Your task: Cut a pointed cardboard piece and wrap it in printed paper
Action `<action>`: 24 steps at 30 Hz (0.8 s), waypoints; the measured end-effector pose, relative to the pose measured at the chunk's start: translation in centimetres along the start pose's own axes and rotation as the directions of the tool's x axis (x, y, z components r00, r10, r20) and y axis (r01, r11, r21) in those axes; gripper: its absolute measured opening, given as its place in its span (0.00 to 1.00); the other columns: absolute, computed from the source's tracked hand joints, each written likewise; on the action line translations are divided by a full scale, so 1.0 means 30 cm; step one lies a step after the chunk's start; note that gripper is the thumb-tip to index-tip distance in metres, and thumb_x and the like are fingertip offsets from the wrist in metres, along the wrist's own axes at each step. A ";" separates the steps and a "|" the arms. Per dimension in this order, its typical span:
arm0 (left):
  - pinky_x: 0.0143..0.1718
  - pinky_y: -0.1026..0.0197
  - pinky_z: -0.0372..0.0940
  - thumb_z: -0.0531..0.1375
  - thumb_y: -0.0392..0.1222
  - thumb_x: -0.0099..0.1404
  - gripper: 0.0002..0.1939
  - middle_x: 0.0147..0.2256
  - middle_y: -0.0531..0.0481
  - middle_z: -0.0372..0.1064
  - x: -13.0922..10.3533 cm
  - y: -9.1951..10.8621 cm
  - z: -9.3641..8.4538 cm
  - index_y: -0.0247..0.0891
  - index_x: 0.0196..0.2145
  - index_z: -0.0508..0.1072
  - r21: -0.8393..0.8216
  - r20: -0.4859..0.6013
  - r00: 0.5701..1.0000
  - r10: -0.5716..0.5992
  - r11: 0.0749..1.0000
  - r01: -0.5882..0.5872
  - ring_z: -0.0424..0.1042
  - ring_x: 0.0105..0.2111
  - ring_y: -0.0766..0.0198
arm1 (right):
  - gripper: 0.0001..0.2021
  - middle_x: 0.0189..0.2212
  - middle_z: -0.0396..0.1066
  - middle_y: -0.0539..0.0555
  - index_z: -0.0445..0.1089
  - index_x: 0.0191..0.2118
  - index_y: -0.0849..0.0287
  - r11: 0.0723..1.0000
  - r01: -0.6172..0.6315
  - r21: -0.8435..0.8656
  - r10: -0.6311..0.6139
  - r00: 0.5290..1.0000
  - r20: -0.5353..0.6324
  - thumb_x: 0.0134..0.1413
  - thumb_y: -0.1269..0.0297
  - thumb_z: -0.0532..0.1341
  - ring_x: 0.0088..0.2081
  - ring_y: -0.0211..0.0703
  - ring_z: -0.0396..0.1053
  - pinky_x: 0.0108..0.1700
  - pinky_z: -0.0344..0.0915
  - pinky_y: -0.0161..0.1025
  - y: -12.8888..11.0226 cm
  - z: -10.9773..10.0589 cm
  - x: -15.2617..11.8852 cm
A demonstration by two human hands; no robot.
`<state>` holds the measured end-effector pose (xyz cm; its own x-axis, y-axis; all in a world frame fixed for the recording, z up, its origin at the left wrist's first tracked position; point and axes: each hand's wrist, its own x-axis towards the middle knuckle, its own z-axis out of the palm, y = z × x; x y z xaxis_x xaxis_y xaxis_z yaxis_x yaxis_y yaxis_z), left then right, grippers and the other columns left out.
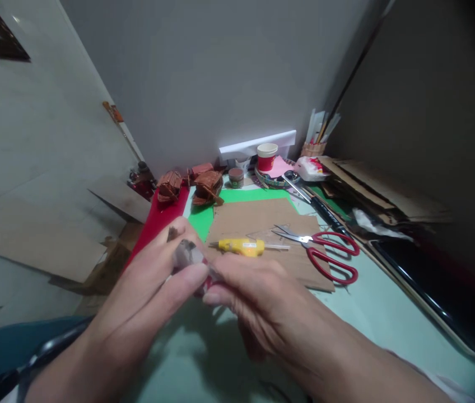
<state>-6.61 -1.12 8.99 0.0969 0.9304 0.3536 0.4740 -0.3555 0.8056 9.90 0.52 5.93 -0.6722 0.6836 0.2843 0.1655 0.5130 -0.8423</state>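
Note:
My left hand (153, 280) is closed around a small, crumpled grey-white piece (187, 254) with some red on it. Its kind cannot be made out, since the fingers cover much of it. Thumb and forefinger of my right hand (258, 285) pinch the same piece at its right side. Just beyond the hands, a yellow glue gun (241, 246) with a clear stick at its end lies on a sheet of brown cardboard (258, 215). Red-handled scissors (332, 252) rest partly on that cardboard, their blades a little apart.
Reddish-brown model pieces (208, 187) stand at the back left beside a small jar (236, 178). Behind are a red-and-white cup (266, 157) and a stick holder (313, 149). Cardboard sheets (389, 187) and a black glossy device (422, 285) line the right side.

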 end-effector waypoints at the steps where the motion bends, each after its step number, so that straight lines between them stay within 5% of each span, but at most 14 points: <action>1: 0.33 0.56 0.70 0.60 0.50 0.65 0.08 0.25 0.52 0.66 -0.002 0.001 -0.004 0.46 0.32 0.74 -0.004 0.000 1.000 0.000 1.000 0.000 0.70 0.32 0.55 | 0.10 0.28 0.65 0.48 0.68 0.35 0.58 1.000 -0.015 -0.004 0.015 1.000 0.001 0.70 0.65 0.54 0.36 0.39 0.65 0.42 0.61 0.35 0.001 -0.002 0.002; 8: 0.37 0.60 0.63 0.56 0.50 0.70 0.08 0.33 0.53 0.65 -0.065 -0.033 -0.031 0.49 0.35 0.72 -0.136 0.058 0.998 -0.014 0.990 0.021 0.65 0.36 0.59 | 0.13 0.30 0.66 0.48 0.67 0.34 0.57 0.999 -0.013 -0.038 0.015 0.999 0.046 0.71 0.62 0.53 0.37 0.38 0.65 0.41 0.61 0.34 0.003 0.001 -0.003; 13: 0.36 0.57 0.59 0.52 0.50 0.73 0.14 0.33 0.53 0.60 -0.077 -0.047 -0.037 0.46 0.32 0.71 -0.258 0.096 0.995 -0.029 0.965 0.053 0.62 0.35 0.60 | 0.10 0.32 0.63 0.48 0.67 0.37 0.57 0.995 -0.084 0.059 0.077 0.992 0.102 0.71 0.62 0.53 0.30 0.34 0.62 0.29 0.59 0.31 -0.004 0.014 -0.012; 24: 0.31 0.57 0.61 0.54 0.47 0.72 0.15 0.28 0.52 0.64 -0.053 -0.020 -0.037 0.43 0.28 0.69 -0.090 0.088 0.995 -0.047 0.994 0.055 0.65 0.30 0.60 | 0.13 0.28 0.58 0.46 0.58 0.29 0.58 0.989 -0.124 0.078 0.119 0.991 0.068 0.68 0.72 0.52 0.28 0.33 0.60 0.27 0.55 0.31 -0.031 0.016 -0.021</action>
<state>-8.02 -2.50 8.46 0.1510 0.9503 0.2722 0.3976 -0.3105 0.8634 9.82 -0.65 6.31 -0.6956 0.7026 0.1502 0.1909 0.3822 -0.9042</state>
